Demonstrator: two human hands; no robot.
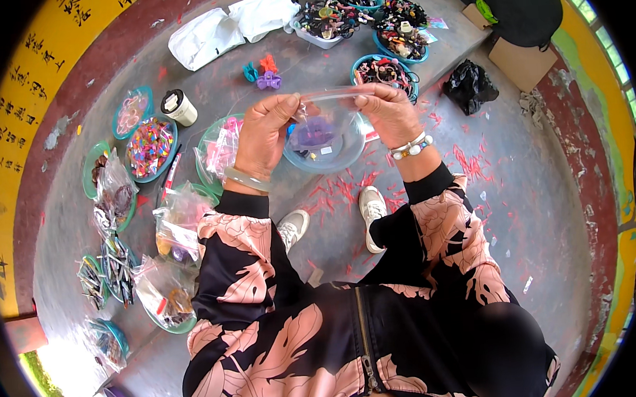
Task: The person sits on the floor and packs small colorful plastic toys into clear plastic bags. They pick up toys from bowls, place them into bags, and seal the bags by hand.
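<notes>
A clear zip bag (335, 95) is stretched between my two hands by its top strip. My left hand (269, 125) pinches one end of the strip between thumb and fingers. At the other end, the thumb and fingers of my right hand (393, 113) are closed on it. Below the strip a purple hair claw clip (310, 133) shows; whether it lies inside the bag or behind it, I cannot tell. A clear bluish basin (330, 162) is behind the bag on the floor. Beyond my hands are three more claw clips, with a purple one (269, 80) nearest.
To the left stand a basin of colourful small pieces (151, 148), a white cup with a dark lid (179, 107) and several bagged goods. Baskets of hair ties (385, 75) are at the far right, near a black plastic bag (470, 87). Red scraps (339, 191) litter the floor around my shoes.
</notes>
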